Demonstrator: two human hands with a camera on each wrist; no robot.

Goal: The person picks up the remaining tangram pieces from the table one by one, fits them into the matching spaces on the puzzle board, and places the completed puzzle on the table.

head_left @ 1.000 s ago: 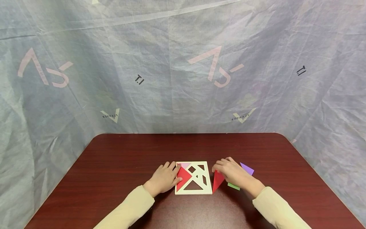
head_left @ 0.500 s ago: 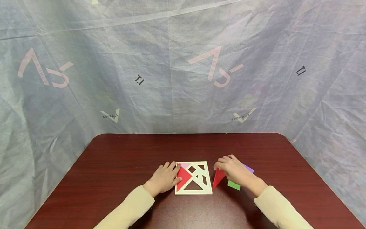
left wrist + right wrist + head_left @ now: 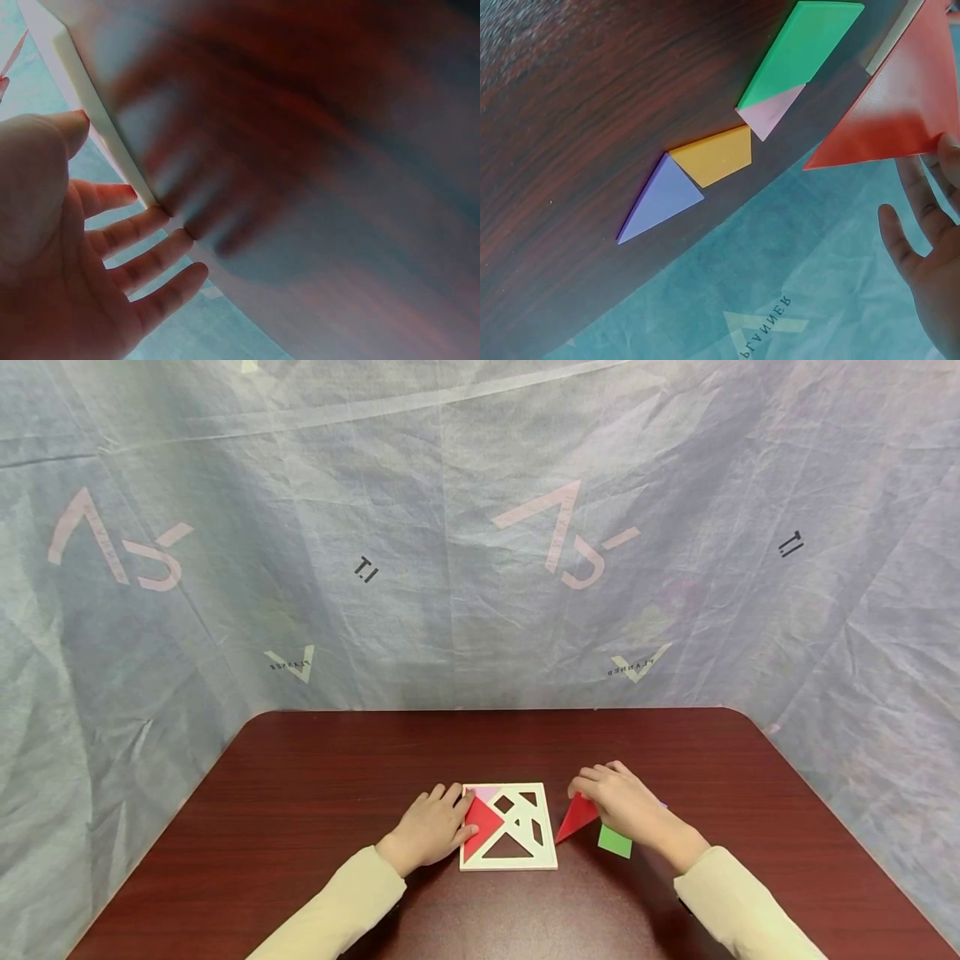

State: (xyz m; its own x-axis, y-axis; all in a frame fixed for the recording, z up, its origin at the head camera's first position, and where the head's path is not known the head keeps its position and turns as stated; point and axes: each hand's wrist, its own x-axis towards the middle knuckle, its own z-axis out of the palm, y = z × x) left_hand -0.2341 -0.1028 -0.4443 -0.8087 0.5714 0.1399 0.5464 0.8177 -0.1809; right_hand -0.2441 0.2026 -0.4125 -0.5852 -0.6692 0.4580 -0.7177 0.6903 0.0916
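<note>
My left hand [image 3: 427, 827] rests at the left side of a cream tangram board [image 3: 544, 855], thumb and index finger over a red triangle [image 3: 480, 828] seated in it. In the left wrist view its fingers are spread along the board's edge [image 3: 97, 112]. A pink piece [image 3: 487, 792] fills the board's far left corner; the other cut-outs show dark table. To the right of the board, my right hand [image 3: 622, 802] pinches a second large red triangle [image 3: 900, 105], held tilted with one corner pointing down toward the board's right edge.
Loose tiles lie beneath and beyond my right hand: a green one [image 3: 802, 56] touching a small pink one [image 3: 772, 112], then an orange one [image 3: 716, 156] and a purple triangle [image 3: 660, 206]. A grey printed cloth [image 3: 465, 568] hangs behind the dark red table [image 3: 375, 743].
My right hand has moved away from me and slightly right, carrying the red triangle with it. More of the green tile shows and less of the purple one. My left hand has stayed put.
</note>
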